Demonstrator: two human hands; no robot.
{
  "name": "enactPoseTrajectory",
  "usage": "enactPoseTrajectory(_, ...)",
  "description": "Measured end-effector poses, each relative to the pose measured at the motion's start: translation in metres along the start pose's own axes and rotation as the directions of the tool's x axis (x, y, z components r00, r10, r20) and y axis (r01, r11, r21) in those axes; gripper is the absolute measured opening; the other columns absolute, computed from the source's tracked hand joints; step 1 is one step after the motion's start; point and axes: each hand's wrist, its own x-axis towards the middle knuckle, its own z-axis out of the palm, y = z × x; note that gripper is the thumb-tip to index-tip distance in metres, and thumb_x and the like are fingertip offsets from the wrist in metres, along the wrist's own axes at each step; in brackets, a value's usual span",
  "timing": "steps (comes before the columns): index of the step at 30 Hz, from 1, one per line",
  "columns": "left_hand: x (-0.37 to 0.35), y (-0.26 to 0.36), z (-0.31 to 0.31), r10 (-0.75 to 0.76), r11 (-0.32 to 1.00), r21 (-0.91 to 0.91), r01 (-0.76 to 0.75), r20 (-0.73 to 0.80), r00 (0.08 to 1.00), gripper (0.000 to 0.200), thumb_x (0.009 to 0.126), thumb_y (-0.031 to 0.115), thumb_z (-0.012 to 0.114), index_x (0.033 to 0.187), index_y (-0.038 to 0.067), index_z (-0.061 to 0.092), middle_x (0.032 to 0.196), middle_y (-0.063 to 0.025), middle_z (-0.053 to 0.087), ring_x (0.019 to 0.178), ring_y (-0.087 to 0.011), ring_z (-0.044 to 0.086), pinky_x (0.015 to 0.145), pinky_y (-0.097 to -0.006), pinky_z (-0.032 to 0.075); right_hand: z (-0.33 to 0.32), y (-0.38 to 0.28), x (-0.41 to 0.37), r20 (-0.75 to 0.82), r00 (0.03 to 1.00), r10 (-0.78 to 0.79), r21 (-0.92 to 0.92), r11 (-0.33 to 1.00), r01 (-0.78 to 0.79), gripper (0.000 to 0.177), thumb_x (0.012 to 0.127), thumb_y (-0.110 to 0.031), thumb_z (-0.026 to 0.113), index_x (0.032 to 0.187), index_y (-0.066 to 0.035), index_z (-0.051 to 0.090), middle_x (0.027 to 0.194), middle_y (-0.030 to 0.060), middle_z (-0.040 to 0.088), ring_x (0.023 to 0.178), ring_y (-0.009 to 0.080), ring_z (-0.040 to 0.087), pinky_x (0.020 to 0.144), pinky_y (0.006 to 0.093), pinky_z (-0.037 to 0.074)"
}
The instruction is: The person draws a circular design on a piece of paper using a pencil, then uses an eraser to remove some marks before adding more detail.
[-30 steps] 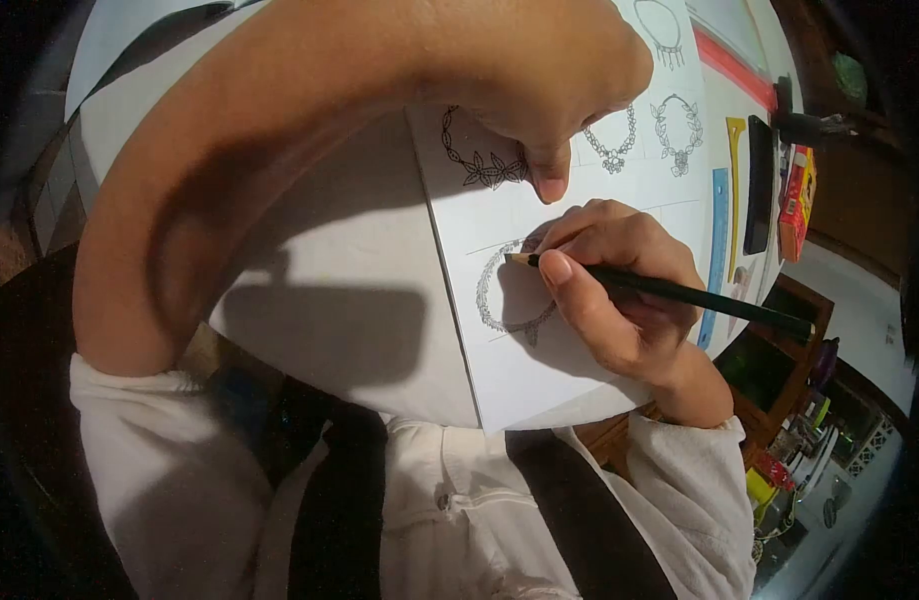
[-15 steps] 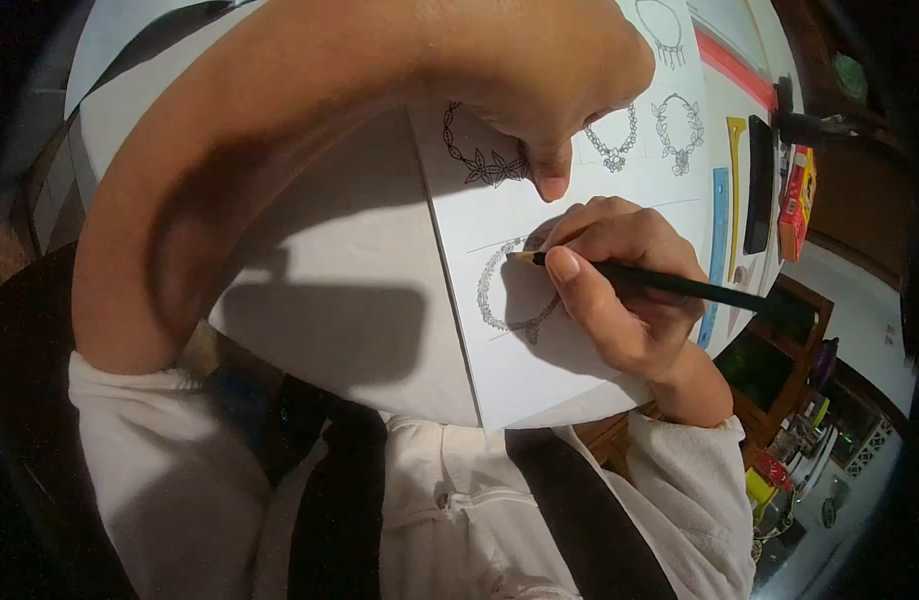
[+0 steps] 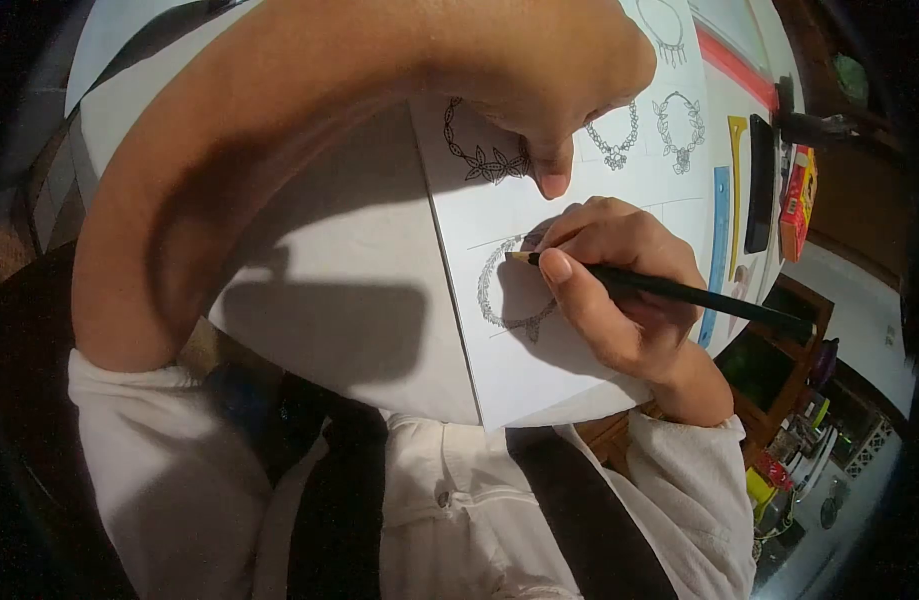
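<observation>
Under the right hand, whose grip pinches a black pencil tight, the tip barely shifts along the necklace sketch; above it, the curled left hand still pins the paper.

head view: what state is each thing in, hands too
pencil, held in right hand, tip on the paper
left hand, resting on the paper, thumb down
paper, flat on the table, necklace sketches on it
blue ruler, lying flat beside the paper
phone, lying flat, screen dark
</observation>
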Motion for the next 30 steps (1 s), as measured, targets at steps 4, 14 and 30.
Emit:
enactPoseTrajectory(4,-0.002,0.001,0.0,0.0,1.0,0.002,0.0,-0.005,1.0,0.04,0.084,0.03,0.081,0.096,-0.008,0.074,0.089,-0.0241,0.073,0.089,-0.038,0.072,0.081,-0.045,0.057,0.001,0.002,0.0,-0.02,1.0,-0.007,0.009,1.0,0.007,0.013,0.084,0.004,0.076,0.081,0.002,0.063,0.076,0.015,0.068,0.068,0.0246,0.07,0.059,0.0325,0.054)
enactPoseTrajectory(14,-0.004,0.004,0.001,-0.009,1.0,0.008,0.01,-0.02,1.0,0.04,0.084,0.03,0.081,0.096,-0.008,0.075,0.089,-0.0244,0.073,0.09,-0.0381,0.072,0.081,-0.0448,0.057,0.002,0.002,0.0,-0.011,0.999,-0.032,-0.018,0.999,0.031,0.014,0.085,0.003,0.076,0.08,0.002,0.063,0.076,0.0149,0.069,0.067,0.0246,0.07,0.058,0.0325,0.054)
enactPoseTrajectory(30,-0.007,0.011,0.002,-0.037,0.999,0.018,0.037,-0.025,0.999,0.039,0.084,0.029,0.081,0.095,-0.008,0.075,0.089,-0.0249,0.073,0.09,-0.0381,0.072,0.081,-0.0446,0.057,-0.001,0.0,0.0,0.034,0.999,-0.009,-0.025,1.0,0.01,0.015,0.086,0.001,0.076,0.081,0.0,0.062,0.078,0.0165,0.07,0.07,0.0254,0.071,0.061,0.0334,0.054)
